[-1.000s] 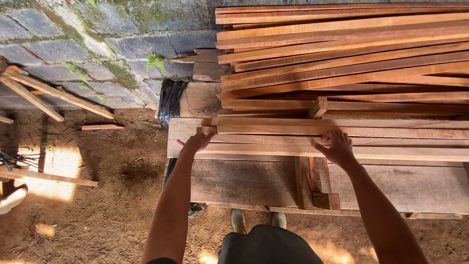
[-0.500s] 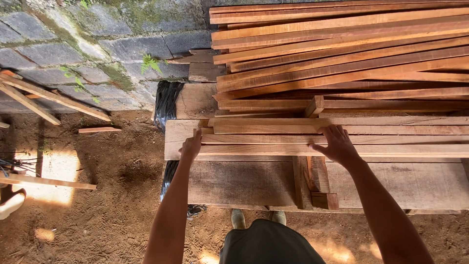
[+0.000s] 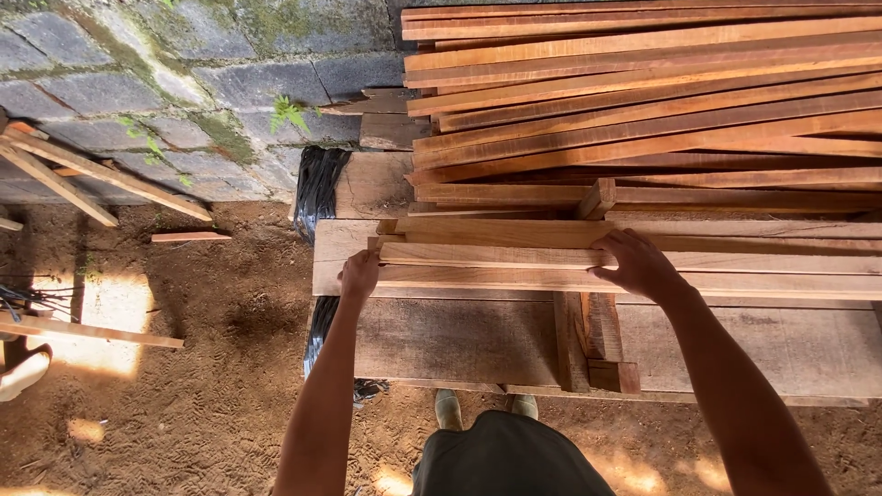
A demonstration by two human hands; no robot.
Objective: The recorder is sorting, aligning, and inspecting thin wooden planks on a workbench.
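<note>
Packed brown dirt floor (image 3: 184, 367) and a mossy stone-block wall (image 3: 165, 83) frame a low stack of lumber, seen from above.

Left hand (image 3: 359, 274) sits at the near end of a narrow wooden slat (image 3: 496, 256), fingers curled over its end and the thumb side against the edge below; it seems to grip the slat's tip, though the fingertips are partly hidden. Left arm runs straight up from the bottom of the view, nearly vertical in the picture.

Right hand (image 3: 638, 264) lies palm-down farther along the same slat, fingers spread and bent over its far edge, pressing on it rather than closing around it. Right forearm comes in slanting from the lower right corner.

That slat lies flat, running left to right, on top of a few similar pale boards (image 3: 753, 285), which rest on wide grey planks (image 3: 459, 340) with short wooden blocks (image 3: 602, 340) between them.

Behind, a large pile of reddish slats (image 3: 643, 101) fans out toward the wall. Black plastic sheeting (image 3: 319, 188) hangs at the stack's left end. Loose sticks (image 3: 83, 174) lean against the wall on the left.
</note>
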